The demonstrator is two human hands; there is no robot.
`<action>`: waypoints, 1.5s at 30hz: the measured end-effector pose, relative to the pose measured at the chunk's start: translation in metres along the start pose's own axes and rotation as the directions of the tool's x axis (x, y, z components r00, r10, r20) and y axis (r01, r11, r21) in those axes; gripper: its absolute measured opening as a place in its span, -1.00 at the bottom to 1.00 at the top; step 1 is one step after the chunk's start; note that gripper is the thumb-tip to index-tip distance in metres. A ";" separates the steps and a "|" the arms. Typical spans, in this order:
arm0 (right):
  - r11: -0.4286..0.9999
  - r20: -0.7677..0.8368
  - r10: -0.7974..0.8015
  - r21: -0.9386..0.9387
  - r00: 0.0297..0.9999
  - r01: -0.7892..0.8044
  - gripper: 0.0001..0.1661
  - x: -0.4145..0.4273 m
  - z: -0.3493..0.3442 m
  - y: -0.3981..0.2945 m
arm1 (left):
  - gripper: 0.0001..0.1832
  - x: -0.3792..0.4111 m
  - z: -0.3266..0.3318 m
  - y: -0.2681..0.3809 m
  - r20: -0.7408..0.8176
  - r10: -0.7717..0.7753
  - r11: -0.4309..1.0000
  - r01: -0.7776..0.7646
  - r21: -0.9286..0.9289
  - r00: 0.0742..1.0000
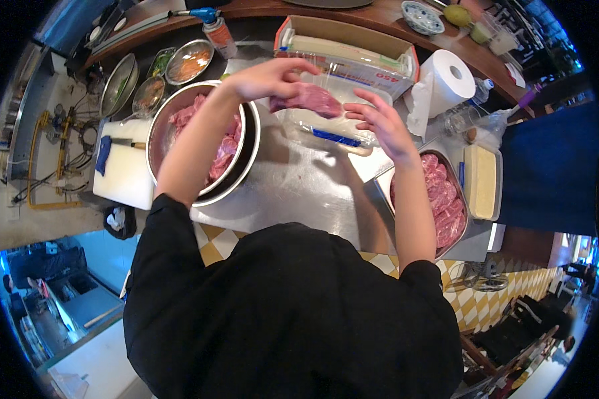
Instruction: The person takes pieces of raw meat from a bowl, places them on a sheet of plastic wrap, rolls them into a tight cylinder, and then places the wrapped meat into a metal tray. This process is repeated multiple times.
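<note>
My left hand [274, 80] grips one end of a piece of raw meat [312, 99], lifted above the steel worktop [299, 179]. Just right of that piece, my right hand [377, 119] has its fingers apart and holds nothing. Behind and below the meat lies clear plastic film with a blue strip [337, 138], on or in a clear tray. Under my left forearm stands a steel bowl [152, 149] with raw meat pieces [224, 154], set in a larger bowl. A steel tray [465, 219] beneath my right forearm holds meat pieces wrapped or shaped in rows [442, 192].
A cling film box [349, 45] and a paper towel roll [449, 82] stand behind. To the left are a white cutting board [125, 174] with a knife, small bowls and a blowtorch [217, 32]. A plastic container [481, 182] sits at the right.
</note>
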State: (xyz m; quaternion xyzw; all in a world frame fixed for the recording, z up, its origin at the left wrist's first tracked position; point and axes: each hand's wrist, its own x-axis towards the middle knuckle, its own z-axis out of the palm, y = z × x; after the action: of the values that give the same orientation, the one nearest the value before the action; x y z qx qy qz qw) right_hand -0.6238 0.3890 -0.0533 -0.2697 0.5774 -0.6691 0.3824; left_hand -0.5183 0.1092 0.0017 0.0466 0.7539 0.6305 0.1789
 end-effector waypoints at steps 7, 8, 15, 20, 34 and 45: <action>0.986 -0.152 0.106 0.145 0.983 -0.083 -0.68 0.032 -0.030 0.021 | -0.39 0.085 0.014 -0.007 0.038 -0.058 0.991 0.062 -0.122 0.998; 0.984 -0.177 0.119 0.153 0.977 -0.092 -0.67 0.034 -0.033 0.022 | -0.38 0.086 0.010 -0.014 0.058 -0.048 0.992 0.054 -0.110 0.997; 0.996 -0.319 0.091 0.008 0.943 -0.094 -0.64 0.053 -0.040 0.056 | -0.54 0.090 0.015 -0.053 -0.079 -0.046 0.995 0.053 0.087 0.996; 0.676 -0.513 -0.332 -0.715 0.792 -0.179 -0.59 0.028 -0.052 0.063 | -0.63 0.078 0.024 -0.063 -0.497 0.289 0.792 0.088 0.605 0.818; 0.916 -0.501 0.236 -0.172 0.833 -0.363 -0.66 -0.045 -0.038 0.089 | -0.27 0.004 0.089 -0.135 -0.765 -0.211 0.977 0.130 -0.166 0.608; 0.678 -0.188 0.303 0.731 0.934 -0.073 -0.55 0.039 -0.086 0.064 | -0.66 0.057 0.001 -0.113 -0.691 -0.389 0.665 -0.334 -0.668 0.609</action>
State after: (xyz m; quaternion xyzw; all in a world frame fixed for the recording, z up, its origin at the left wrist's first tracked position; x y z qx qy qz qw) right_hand -0.7020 0.4036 -0.1352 0.0639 0.3474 -0.8289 0.4339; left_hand -0.5534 0.1048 -0.1195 -0.3275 0.4238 0.8291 -0.1604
